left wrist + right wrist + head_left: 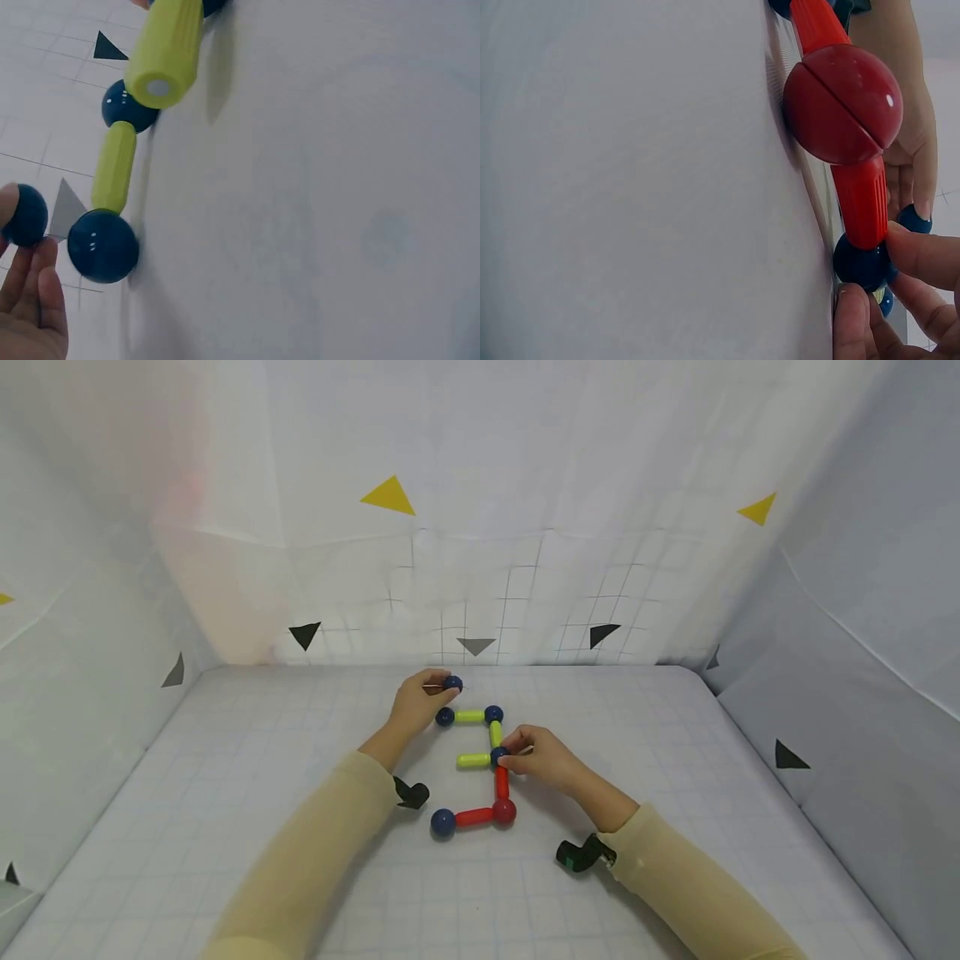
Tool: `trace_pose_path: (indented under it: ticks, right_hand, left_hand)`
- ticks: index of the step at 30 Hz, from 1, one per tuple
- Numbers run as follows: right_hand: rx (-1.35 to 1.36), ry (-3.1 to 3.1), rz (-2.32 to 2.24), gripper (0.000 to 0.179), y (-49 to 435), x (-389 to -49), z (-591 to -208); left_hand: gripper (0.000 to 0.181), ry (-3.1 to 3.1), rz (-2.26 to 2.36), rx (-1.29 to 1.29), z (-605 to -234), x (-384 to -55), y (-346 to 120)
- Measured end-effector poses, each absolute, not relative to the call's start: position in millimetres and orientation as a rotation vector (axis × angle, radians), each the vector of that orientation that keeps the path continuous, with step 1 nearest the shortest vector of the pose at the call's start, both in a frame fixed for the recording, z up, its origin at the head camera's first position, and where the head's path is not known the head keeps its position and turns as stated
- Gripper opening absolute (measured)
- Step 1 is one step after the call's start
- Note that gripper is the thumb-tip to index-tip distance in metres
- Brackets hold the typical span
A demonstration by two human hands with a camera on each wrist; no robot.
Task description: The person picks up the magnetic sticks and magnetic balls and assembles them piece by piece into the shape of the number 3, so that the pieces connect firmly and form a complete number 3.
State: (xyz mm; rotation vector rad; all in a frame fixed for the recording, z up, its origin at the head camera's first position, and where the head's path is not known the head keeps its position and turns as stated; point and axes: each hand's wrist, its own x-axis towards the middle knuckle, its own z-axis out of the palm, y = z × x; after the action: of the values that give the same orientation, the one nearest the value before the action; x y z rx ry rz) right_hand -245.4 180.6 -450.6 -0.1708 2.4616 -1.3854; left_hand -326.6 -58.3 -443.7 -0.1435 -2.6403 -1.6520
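Observation:
At the far part of the table, my left hand (417,702) pinches a loose blue ball (453,683) between thumb and fingers. Below it lies a flat figure of balls and rods. Its top row is a blue ball (445,717), a yellow-green rod (469,717) and another blue ball (493,714). My right hand (546,760) pinches the middle blue ball (861,262), where two yellow-green rods and a red rod (860,206) meet. The left-pointing yellow-green rod (163,60) has a free end. A red ball (504,812) forms the lower corner, joined by a red rod to a larger blue ball (443,823).
A white gridded cloth covers the table (480,902). White sheet walls with yellow and black triangles enclose the back and both sides. Dark wrist cameras (581,855) hang by both sleeves, close above the table.

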Motion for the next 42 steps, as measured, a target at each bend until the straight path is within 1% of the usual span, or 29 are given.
trace_pose_path:
  ticks: [11,28,34,42]
  right_hand:
    - [-0.166,2.476,-1.368,0.020,179.9,-245.6,-450.2]
    - [-0.154,2.474,-1.357,0.020,181.5,-247.2,-450.7]
    - [-0.143,2.458,-1.367,0.020,180.9,-247.3,-450.2]
    - [-0.144,2.463,-1.365,0.020,179.5,-246.9,-448.4]
  left_hand:
    - [0.040,-2.759,-1.654,-0.355,-432.1,-305.1,-83.7]
    - [0.035,-3.007,-1.558,-0.626,-441.8,-275.6,-105.8]
    - [0.039,-3.045,-1.578,-0.747,-445.1,-269.0,-109.9]
    - [0.036,-3.072,-1.563,-0.819,-451.3,-267.6,-106.6]
